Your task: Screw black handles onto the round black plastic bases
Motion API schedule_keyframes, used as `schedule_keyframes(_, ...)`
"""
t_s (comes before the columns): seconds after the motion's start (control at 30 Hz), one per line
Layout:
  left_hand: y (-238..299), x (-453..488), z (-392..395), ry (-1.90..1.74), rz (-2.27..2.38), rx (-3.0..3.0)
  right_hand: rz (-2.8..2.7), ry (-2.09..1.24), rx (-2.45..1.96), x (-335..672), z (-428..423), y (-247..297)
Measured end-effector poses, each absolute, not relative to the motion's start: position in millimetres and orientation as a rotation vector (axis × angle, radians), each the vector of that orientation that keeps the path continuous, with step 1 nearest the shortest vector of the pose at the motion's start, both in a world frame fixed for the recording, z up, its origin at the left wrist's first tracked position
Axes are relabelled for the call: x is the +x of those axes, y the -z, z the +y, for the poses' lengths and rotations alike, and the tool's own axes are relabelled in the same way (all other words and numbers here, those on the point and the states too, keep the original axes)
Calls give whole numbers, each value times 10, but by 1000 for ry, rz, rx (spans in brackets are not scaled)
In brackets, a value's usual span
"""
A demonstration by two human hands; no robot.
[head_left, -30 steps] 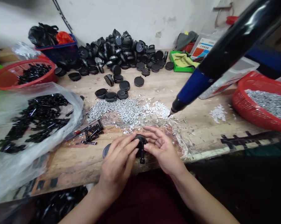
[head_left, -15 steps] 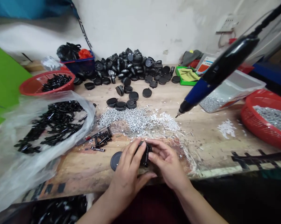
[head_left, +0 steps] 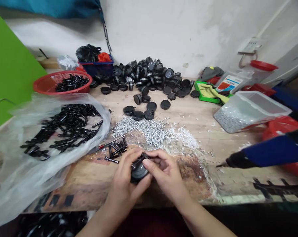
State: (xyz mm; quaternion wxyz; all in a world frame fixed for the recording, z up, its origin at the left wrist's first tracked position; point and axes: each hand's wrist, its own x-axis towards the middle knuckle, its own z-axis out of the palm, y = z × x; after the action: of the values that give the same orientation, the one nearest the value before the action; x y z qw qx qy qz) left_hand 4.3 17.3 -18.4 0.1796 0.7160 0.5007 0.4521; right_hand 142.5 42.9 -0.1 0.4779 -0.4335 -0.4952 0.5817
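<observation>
The left hand (head_left: 123, 179) and right hand (head_left: 165, 174) both hold a round black part (head_left: 138, 173) over the desk (head_left: 84, 186). Silver screws (head_left: 149, 131) lie just ahead; a blue electric screwdriver (head_left: 270, 153) hangs to the right.

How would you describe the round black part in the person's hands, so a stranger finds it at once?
On the wooden bench, look past the heap of black discs to the front edge. There the left hand and right hand meet around one black disc. Unlike the loose discs, it is held up, with a thin black stem across it.
</observation>
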Motion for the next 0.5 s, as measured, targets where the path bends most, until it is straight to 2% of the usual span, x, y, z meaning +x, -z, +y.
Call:
schedule_keyframes(0.13,204,-34,188,-1372,1403,1897,-1231,-1407,-1019,1313,457,0)
schedule_keyframes(0.23,231,-79,219,-1423,1429,1650,-1447,-1324,-1060,1262,617,-12)
schedule_keyframes(0.4,234,-185,326,-1392,1321,850,-2186,-638,-1433,1043,1214,43)
schedule_keyframes(0.5,215,-238,349,-1361,1128,619,-2299,-553,-1556,823,1525,151)
